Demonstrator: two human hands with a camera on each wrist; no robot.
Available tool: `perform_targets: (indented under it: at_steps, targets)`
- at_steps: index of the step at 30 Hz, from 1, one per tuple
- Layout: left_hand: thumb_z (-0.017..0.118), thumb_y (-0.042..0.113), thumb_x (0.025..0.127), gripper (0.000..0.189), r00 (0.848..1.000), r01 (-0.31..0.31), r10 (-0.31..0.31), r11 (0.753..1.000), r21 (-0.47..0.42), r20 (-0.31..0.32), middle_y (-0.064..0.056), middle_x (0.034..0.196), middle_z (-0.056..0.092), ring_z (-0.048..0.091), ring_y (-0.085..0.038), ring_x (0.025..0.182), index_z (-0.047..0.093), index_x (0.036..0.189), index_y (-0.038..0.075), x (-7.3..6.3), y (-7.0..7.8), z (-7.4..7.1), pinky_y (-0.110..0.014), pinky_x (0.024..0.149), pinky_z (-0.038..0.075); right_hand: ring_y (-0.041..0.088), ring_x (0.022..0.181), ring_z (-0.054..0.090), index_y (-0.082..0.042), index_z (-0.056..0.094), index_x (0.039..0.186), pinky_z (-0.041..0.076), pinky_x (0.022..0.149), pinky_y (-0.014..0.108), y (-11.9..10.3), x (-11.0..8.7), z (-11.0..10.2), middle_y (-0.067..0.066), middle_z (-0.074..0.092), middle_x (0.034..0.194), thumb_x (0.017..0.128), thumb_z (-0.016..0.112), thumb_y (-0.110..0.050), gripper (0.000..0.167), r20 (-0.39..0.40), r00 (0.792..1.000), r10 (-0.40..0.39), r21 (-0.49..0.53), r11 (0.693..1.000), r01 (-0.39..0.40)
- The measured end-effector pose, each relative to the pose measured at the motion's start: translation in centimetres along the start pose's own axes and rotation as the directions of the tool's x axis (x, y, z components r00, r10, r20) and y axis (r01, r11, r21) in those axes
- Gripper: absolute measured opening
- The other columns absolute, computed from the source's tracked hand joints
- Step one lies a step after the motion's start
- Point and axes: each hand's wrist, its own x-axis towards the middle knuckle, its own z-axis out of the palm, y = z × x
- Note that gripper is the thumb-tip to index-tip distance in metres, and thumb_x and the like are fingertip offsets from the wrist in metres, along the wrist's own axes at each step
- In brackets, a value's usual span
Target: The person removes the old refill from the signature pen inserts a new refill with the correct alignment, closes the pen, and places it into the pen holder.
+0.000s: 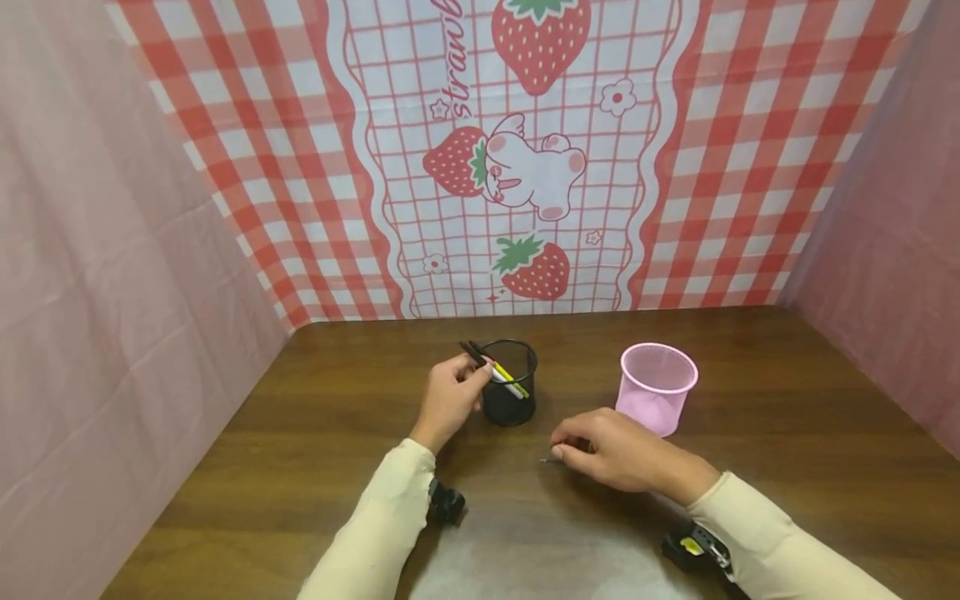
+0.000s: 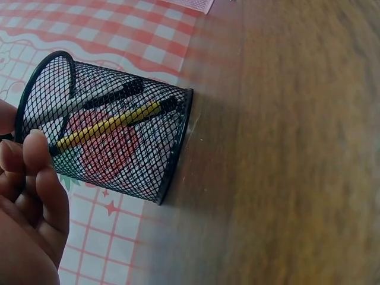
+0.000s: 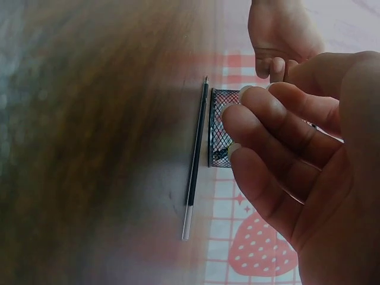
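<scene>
At the rim of the black mesh pen holder [image 1: 508, 410], my left hand [image 1: 450, 392] pinches the black upper ends of the pens. A yellow pen [image 2: 110, 126] and a white pen [image 2: 59, 110] slant down inside the mesh, black at their lower ends. My right hand [image 1: 611, 450] hovers low over the table, fingers loosely bent. Beside its fingertips [image 3: 240, 151] lies a thin black pen refill [image 3: 197, 142] with a metal tip and a clear end. From the head, only the refill's tip [image 1: 545, 461] shows past the thumb; the hand hides the rest.
A pink mesh pen holder [image 1: 654, 408] stands just behind my right hand. The brown wooden table [image 1: 300, 492] ends at a strawberry-print checked cloth [image 1: 517, 200], with pink curtains [image 1: 885, 250] on both sides. A small black camera sits on each wrist.
</scene>
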Motion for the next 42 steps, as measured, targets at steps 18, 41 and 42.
perform_targets:
  at_steps: [18,41,42]
  targets:
    - [0.065,0.031,0.097,0.029,0.999,0.036,-0.036,0.996,0.078,0.010,-0.003,0.059,0.058,0.060,-0.040,0.051,0.076,0.096,0.005,0.20,0.25,0.03,-0.027,0.046,0.044,-0.002,0.072,0.056,-0.016,0.074,0.097,0.050,0.066,0.024,0.15,0.08,-0.03,-0.020,0.062,0.082,0.095,0.068,-0.020,0.007,0.027,1.000,0.006,0.006,1.000,-0.006]
    - [0.063,0.034,0.099,0.031,0.996,-0.028,0.033,0.998,0.053,-0.080,-0.016,0.058,0.058,0.058,-0.038,0.049,0.073,0.090,0.006,0.01,0.01,0.11,-0.026,0.044,0.044,-0.002,0.073,0.056,-0.018,0.073,0.097,0.050,0.067,0.024,-0.18,0.18,0.03,-0.021,0.063,0.083,0.097,0.066,-0.023,0.009,0.075,0.997,0.021,0.037,0.999,-0.024]
    - [0.064,0.036,0.099,0.032,0.995,-0.028,0.033,0.999,0.046,-0.099,-0.016,0.059,0.058,0.058,-0.039,0.049,0.073,0.090,0.007,0.01,-0.05,0.08,-0.026,0.044,0.043,-0.002,0.073,0.057,-0.018,0.073,0.097,0.050,0.067,0.024,-0.18,0.17,0.04,-0.021,0.063,0.083,0.097,0.066,-0.023,0.009,0.075,0.997,0.021,0.036,0.999,-0.024]
